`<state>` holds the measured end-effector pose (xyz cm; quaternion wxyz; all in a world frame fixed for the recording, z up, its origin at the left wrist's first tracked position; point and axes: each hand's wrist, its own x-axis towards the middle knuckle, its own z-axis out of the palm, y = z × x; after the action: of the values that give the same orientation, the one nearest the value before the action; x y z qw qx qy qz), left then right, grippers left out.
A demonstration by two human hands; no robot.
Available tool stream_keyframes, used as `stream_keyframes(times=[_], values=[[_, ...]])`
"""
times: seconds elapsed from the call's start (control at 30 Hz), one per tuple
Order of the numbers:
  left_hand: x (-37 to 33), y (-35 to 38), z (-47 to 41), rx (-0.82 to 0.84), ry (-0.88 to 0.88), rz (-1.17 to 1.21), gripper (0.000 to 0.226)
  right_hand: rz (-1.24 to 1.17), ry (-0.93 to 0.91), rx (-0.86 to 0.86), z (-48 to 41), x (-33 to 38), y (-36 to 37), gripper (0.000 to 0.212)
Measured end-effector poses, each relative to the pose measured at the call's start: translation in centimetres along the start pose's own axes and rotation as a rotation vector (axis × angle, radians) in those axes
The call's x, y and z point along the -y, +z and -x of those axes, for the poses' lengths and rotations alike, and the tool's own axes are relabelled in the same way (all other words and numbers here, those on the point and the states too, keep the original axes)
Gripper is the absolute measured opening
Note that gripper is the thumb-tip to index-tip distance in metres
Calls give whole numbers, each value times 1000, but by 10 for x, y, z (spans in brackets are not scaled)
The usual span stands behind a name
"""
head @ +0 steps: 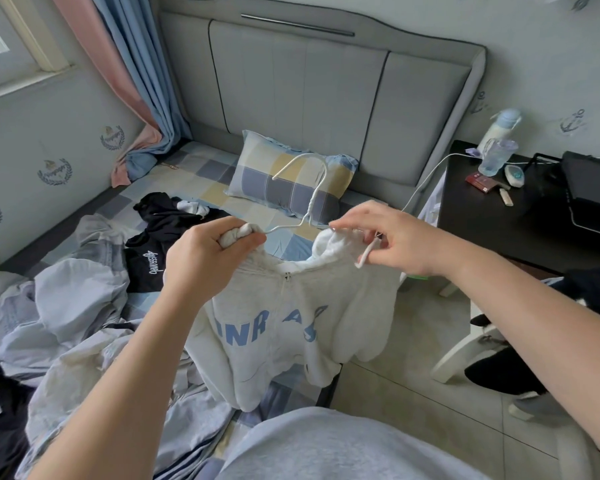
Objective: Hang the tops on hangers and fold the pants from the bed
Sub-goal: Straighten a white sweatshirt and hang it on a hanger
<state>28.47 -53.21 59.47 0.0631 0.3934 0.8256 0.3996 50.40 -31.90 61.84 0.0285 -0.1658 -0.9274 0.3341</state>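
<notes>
Holding the pale grey zip-front hoodie with blue letters point(291, 327) up over the edge of the bed, I have my left hand point(208, 254) curled tight round a bunched wad of its shoulder cloth, and one arm of the thin white wire hanger point(312, 199) runs into that fist. My right hand point(399, 237) pinches the other side of the neckline between thumb and fingertips, with the white drawstring dangling from the pinch and the spare fingers fanned loosely. The hook stands up between my hands, tilted toward the checked pillow point(291, 174). The hoodie's body hangs free below the hook.

I judge the step to be seating the wire inside both shoulders. The hood's thick fold hides whether the right-hand arm is already under the cloth, so I cannot tell. To do it well, I should let the left wad open out and smooth that shoulder along the wire rather than leave it scrunched at the tip. The zip should sit straight under the hook so the weight hangs evenly. Thin wire and heavy fleece slide easily, so I would settle one shoulder fully before I loosen the other, and keep the drawstring clear of the hook. The black top with white script point(149, 265) lies on the bed behind my left wrist, not yet hung.
</notes>
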Motion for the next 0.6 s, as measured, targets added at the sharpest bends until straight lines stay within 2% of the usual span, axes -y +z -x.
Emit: stream_keyframes(times=[0.07,0.1,0.17,0.23,0.33,0.4,0.6], values=[[0,-1,-1,2,-6,20,19,154,-57,-60,-2,-6,9,69],[0,-1,-1,4,-8,27,19,221,-98,-137,-3,-9,15,63],[-1,-1,0,17,-2,28,20,302,-186,-288,-3,-15,25,38],[-3,0,2,35,7,22,19,326,-241,-349,-2,-15,30,24],[-4,1,2,74,43,-5,18,319,-277,-361,-3,-14,29,22],[-2,0,0,98,74,-22,20,322,-286,-338,-5,-11,21,12],[0,-11,-4,162,168,-112,28,189,-308,-394,-4,29,-32,19]])
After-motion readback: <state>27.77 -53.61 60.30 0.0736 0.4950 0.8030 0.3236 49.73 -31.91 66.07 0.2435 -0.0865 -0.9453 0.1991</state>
